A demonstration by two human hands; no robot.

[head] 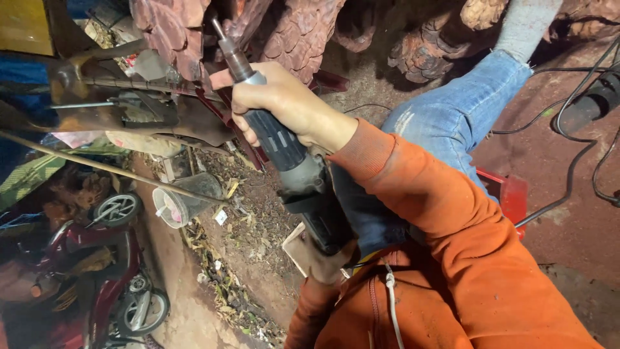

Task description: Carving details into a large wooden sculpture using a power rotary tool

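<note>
— Grinder (284,139) dead centre, right hand (278,103) with fingers (248,126) wrapped tight around it!
— Left hand (326,258) at six o'clock?
— Cupping the tail; grip unclear. Tip meets scaled wood carving (290,32) at twelve, scales already cut, more uncarved.

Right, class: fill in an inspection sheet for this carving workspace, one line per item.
Surface: reddish dirt ground, dusty and strewn with chips.
Job's things: grey power carving tool, its bit against the scaled wood carving.
Clutter: grey bucket, long stick, metal scraps, red child's scooter.
Hands: right hand, fingers wrapped round the tool's neck; left hand at the tool's rear end, mostly hidden.
Cables: black cables looping over the ground at right.
Surroundings: second dark tool lying at right; red stool under the leg.
</note>
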